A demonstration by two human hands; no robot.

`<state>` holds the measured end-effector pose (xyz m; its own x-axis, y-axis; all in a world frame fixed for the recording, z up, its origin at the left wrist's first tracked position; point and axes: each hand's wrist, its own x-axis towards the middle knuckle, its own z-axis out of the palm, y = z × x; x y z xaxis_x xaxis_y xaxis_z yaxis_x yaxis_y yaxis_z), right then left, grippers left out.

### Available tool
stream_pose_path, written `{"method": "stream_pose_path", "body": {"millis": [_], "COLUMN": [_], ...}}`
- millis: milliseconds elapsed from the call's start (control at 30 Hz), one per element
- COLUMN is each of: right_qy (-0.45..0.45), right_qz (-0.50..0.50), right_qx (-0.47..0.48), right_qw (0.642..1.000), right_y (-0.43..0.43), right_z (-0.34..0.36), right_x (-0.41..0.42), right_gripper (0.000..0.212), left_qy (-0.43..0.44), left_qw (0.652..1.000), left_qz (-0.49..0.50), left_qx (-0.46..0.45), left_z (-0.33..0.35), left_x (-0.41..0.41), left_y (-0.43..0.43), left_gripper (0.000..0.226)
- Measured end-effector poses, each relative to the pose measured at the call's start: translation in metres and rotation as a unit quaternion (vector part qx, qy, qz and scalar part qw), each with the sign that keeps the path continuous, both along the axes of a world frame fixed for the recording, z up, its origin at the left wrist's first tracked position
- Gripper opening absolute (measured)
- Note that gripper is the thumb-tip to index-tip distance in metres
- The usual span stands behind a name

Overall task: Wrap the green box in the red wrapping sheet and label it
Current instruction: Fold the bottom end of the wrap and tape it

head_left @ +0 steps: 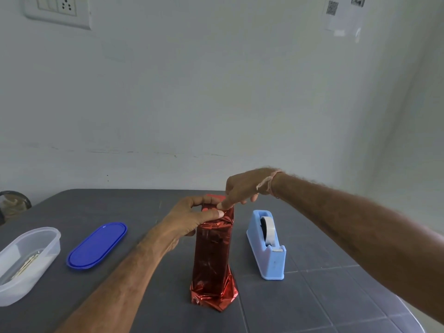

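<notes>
The box stands upright in the middle of the dark table, fully covered by the shiny red wrapping sheet (212,255); no green shows. The sheet is crumpled at its top and flares out loose at its base. My left hand (192,218) grips the top of the wrapped box, thumb pressed on the folded foil. My right hand (242,188) reaches in from the right and presses a fingertip down on the top fold, right beside my left thumb. No label is visible.
A light blue tape dispenser (268,246) with a white roll stands just right of the box. A blue oval lid (97,245) lies to the left, and a clear oval container (24,260) sits at the left edge. The wall runs behind the table (312,296).
</notes>
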<state>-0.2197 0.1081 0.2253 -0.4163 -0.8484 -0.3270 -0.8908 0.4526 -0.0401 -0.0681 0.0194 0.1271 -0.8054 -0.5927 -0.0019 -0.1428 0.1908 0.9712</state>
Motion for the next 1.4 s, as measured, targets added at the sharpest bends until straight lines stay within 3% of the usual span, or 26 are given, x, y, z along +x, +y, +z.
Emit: {"method": "stream_pose_path", "body": {"millis": [300,633,733,833,967,1200,1400], "right_qy": [0.092,0.096,0.112,0.150,0.072,-0.043,-0.222], "right_qz": [-0.001,-0.015,-0.030,-0.041,-0.057,-0.088,-0.177], "right_qx": [0.014,0.039,0.077,0.099,0.065,0.000,-0.083], "right_qw": [0.996,0.994,0.990,0.983,0.994,0.995,0.955], "right_y": [-0.001,-0.002,0.020,0.053,0.027,0.020,0.033], "right_z": [0.003,0.011,0.029,0.067,0.030,0.000,-0.031], "right_x": [0.006,0.019,0.039,0.087,0.034,-0.007,-0.019], "right_gripper": [0.043,0.039,0.028,0.045,0.039,0.048,0.035], "left_qy": [0.006,0.020,0.013,0.006,-0.002,-0.005,0.000], "left_qw": [1.000,1.000,1.000,1.000,1.000,1.000,1.000], "left_qz": [-0.009,-0.019,-0.019,-0.013,-0.007,0.002,-0.018], "left_qx": [0.002,-0.001,-0.005,-0.007,-0.012,-0.005,-0.005], "left_z": [0.001,0.001,0.001,0.000,0.000,-0.002,-0.002], "left_x": [0.000,-0.001,-0.001,-0.002,-0.001,-0.002,0.001], "left_y": [0.001,0.002,0.002,0.001,0.000,-0.001,0.000], "left_gripper": [0.028,0.027,0.027,0.028,0.026,0.025,0.023]}}
